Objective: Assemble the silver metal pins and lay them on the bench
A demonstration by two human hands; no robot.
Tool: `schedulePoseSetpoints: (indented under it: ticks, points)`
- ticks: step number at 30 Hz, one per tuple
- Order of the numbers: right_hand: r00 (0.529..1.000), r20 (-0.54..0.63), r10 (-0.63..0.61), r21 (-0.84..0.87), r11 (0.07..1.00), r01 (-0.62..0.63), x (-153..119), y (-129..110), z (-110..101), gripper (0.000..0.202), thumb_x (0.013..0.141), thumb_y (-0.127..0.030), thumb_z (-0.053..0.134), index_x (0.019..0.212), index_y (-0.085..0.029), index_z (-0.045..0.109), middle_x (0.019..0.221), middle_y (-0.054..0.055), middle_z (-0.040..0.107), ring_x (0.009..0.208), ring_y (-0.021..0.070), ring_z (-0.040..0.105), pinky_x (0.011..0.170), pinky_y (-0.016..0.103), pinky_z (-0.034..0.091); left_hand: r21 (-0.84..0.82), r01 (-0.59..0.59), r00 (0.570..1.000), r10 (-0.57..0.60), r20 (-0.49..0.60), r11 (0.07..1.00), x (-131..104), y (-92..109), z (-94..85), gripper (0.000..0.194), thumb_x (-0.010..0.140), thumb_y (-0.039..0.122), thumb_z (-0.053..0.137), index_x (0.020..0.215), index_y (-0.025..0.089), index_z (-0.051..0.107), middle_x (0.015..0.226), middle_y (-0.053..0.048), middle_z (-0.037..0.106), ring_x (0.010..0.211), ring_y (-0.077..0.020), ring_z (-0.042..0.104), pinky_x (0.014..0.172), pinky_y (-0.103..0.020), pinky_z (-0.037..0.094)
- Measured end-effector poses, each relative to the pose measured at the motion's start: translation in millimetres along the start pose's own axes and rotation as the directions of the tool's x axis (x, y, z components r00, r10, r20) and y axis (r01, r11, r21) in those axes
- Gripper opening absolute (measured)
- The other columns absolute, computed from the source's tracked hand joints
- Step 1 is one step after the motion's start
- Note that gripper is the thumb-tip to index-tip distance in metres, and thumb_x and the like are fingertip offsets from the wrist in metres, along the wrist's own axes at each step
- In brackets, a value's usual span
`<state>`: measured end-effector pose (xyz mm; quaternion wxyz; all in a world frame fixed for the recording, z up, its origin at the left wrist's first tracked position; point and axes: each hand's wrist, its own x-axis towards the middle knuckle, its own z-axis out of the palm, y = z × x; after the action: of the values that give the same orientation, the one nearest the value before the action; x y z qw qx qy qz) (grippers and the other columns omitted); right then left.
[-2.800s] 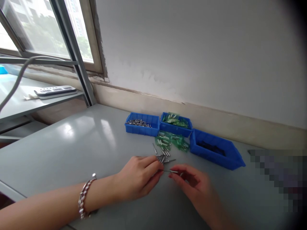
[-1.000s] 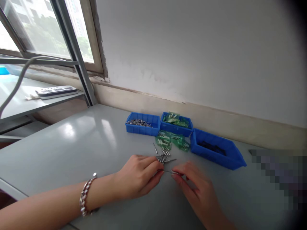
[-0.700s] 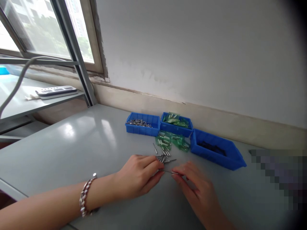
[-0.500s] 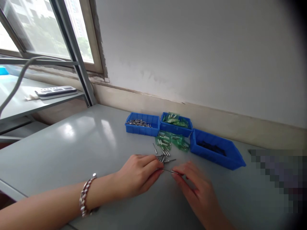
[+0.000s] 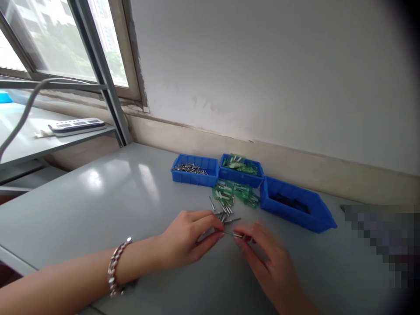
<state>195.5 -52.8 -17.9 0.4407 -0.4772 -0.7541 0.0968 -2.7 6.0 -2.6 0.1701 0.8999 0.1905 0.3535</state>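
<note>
Two Hands, One Slim Metal Pin

Above a glossy grey desk [image 5: 183,288], a person's bare hands meet over a single slim silver metal pin with a thicker sleeve [image 5: 237,235]. The right hand [image 5: 244,238] pinches the sleeve end between thumb and fingers; the left hand [image 5: 223,231], a silvery beaded bracelet [image 5: 113,271] at its wrist, pinches the thin end at its fingertips. The piece lies nearly level across the gap between them.

Just beyond the left fingertips, a small heap of loose silver metal pins [image 5: 226,209] is scattered on the desk. Behind it lie translucent green plastic packets [image 5: 251,199] with silver pieces showing through.

Three blue plastic bins stand close together near the pale wall [image 5: 262,87]. The left bin [image 5: 193,178] holds more loose pins, the middle bin [image 5: 244,179] green packets, and the right bin [image 5: 292,218] dark items too indistinct to identify. At far left, a white and dark power strip [image 5: 78,126] rests on a grey shelf [image 5: 19,135] below a brown-framed window [image 5: 134,65]. A pixelated patch covers the desk's right side.
</note>
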Motion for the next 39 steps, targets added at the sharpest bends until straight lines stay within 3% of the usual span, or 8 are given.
schedulePoseSetpoints:
  ticks: [3, 5, 7, 10, 16, 39]
  points:
    - [0.995, -0.045, 0.090, -0.011, 0.996, -0.091, -1, 0, 1, 0.023, 0.087, -0.023, 0.052, 0.109, -0.026, 0.055, 0.092, 0.001, 0.061, 0.072, 0.0152, 0.057, 0.065, 0.025, 0.048, 0.027, 0.076, 0.993, -0.073, -0.095, 0.997, 6, -10, -12.2, 0.008, 0.088, 0.020, 0.048, 0.088, 0.016, 0.055, 0.075, 0.000, 0.056, 0.054, -0.0049, 0.044, 0.053, -0.016, 0.038]
    - [0.992, -0.061, 0.108, -0.024, 0.994, -0.109, -1, 1, 1, 0.023, 0.088, -0.023, 0.050, 0.111, -0.027, 0.052, 0.093, 0.001, 0.060, 0.073, 0.0146, 0.056, 0.064, 0.024, 0.048, 0.122, 0.147, 0.972, -0.121, -0.201, 0.981, 11, -24, -25.8, 0.011, 0.088, 0.022, 0.048, 0.084, 0.016, 0.056, 0.074, 0.001, 0.057, 0.053, -0.0044, 0.043, 0.052, -0.016, 0.036]
    - [0.994, -0.053, 0.098, -0.035, 0.994, -0.100, -2, 2, 1, 0.023, 0.088, -0.022, 0.050, 0.110, -0.027, 0.051, 0.090, 0.000, 0.058, 0.073, 0.0140, 0.056, 0.065, 0.023, 0.048, 0.252, 0.296, 0.924, -0.210, -0.320, 0.921, 16, -43, -41.2, 0.015, 0.087, 0.028, 0.049, 0.081, 0.016, 0.057, 0.067, 0.002, 0.057, 0.050, -0.0046, 0.042, 0.052, -0.016, 0.035]
    - [0.997, -0.037, 0.072, -0.046, 0.996, -0.073, -3, 2, 1, 0.022, 0.088, -0.022, 0.050, 0.110, -0.027, 0.050, 0.086, -0.001, 0.056, 0.072, 0.0134, 0.055, 0.065, 0.023, 0.048, 0.292, 0.415, 0.868, -0.278, -0.411, 0.862, 20, -70, -60.4, 0.018, 0.086, 0.031, 0.050, 0.080, 0.016, 0.056, 0.056, 0.004, 0.053, 0.047, -0.0058, 0.042, 0.052, -0.018, 0.034]
    - [0.998, -0.027, 0.056, -0.063, 0.996, -0.058, -2, 2, 1, 0.019, 0.089, -0.020, 0.048, 0.107, -0.026, 0.050, 0.088, 0.000, 0.055, 0.072, 0.0128, 0.055, 0.065, 0.022, 0.048, 0.339, 0.511, 0.835, -0.363, -0.414, 0.790, 16, -95, -71.1, 0.017, 0.083, 0.033, 0.049, 0.081, 0.018, 0.058, 0.065, 0.003, 0.061, 0.048, -0.0075, 0.047, 0.054, -0.021, 0.035]
    - [1.000, 0.000, 0.009, -0.092, 0.996, -0.009, -3, 4, 1, 0.022, 0.089, -0.019, 0.045, 0.110, -0.026, 0.047, 0.087, -0.001, 0.053, 0.070, 0.0117, 0.054, 0.065, 0.021, 0.048, 0.442, 0.577, 0.806, -0.390, -0.446, 0.687, 14, -107, -77.8, 0.017, 0.084, 0.032, 0.045, 0.085, 0.019, 0.056, 0.076, 0.000, 0.062, 0.055, -0.0109, 0.048, 0.059, -0.024, 0.034]
